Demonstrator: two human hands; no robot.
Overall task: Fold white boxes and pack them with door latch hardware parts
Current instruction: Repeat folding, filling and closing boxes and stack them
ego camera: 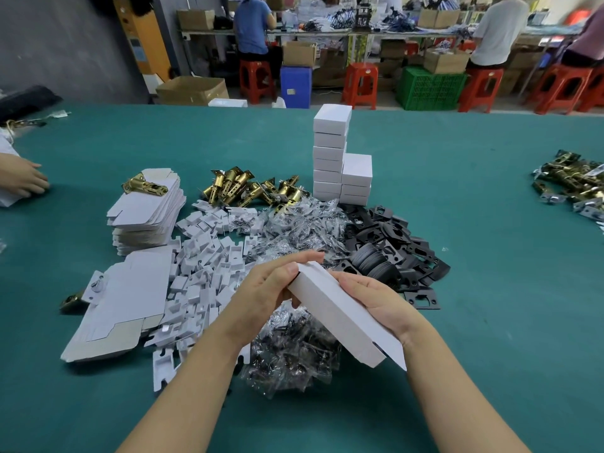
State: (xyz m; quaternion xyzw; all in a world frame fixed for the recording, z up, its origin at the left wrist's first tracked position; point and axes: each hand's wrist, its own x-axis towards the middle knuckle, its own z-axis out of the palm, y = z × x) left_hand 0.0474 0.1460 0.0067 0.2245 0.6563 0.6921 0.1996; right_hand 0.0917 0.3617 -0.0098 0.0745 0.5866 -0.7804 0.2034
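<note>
Both my hands hold a white box (340, 313) tilted above the green table (490, 289). My left hand (266, 289) grips its far upper end, thumb pressed on the end flap. My right hand (380, 302) grips its right side from behind. The box's near end is open with a flap sticking out. Brass door latches (248, 189) lie in a heap beyond. Flat unfolded white boxes (147, 210) are stacked at the left, one latch on top. Closed white boxes (331, 155) stand in two stacks at the middle back.
White card inserts (202, 273), clear bags of screws (294, 351) and black strike plates (392, 253) are piled under and around my hands. More latches (575, 184) lie far right. Another person's hand (23, 179) rests at the left edge. People sit on stools behind.
</note>
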